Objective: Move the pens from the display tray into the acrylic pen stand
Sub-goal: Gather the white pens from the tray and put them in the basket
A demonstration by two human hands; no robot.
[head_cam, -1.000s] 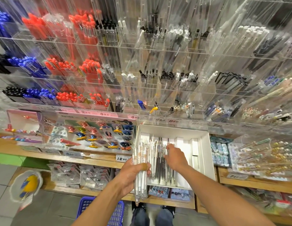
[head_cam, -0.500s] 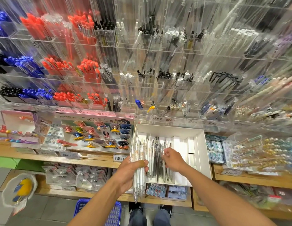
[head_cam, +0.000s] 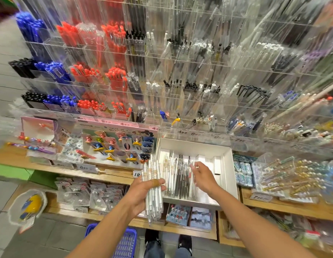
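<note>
Slim clear-and-white pens (head_cam: 153,185), a thick bundle held upright just left of the white display tray (head_cam: 226,164), fully wrapped by left hand (head_cam: 143,192); more pens, pale and dark, lying lengthwise inside. Right hand (head_cam: 203,177) over the tray pens, fingers loosely spread, pinching nothing visible. Likely to fan out and slip from an overfull grip before reaching the acrylic pen stand (head_cam: 180,81) above.

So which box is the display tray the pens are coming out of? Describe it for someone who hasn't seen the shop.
Below the wall of clear acrylic pen stand compartments runs a wooden shelf. The display tray is the open white box on it, in front of the person. Unlike the neighbouring packs, it holds loose pens in rows.
</note>
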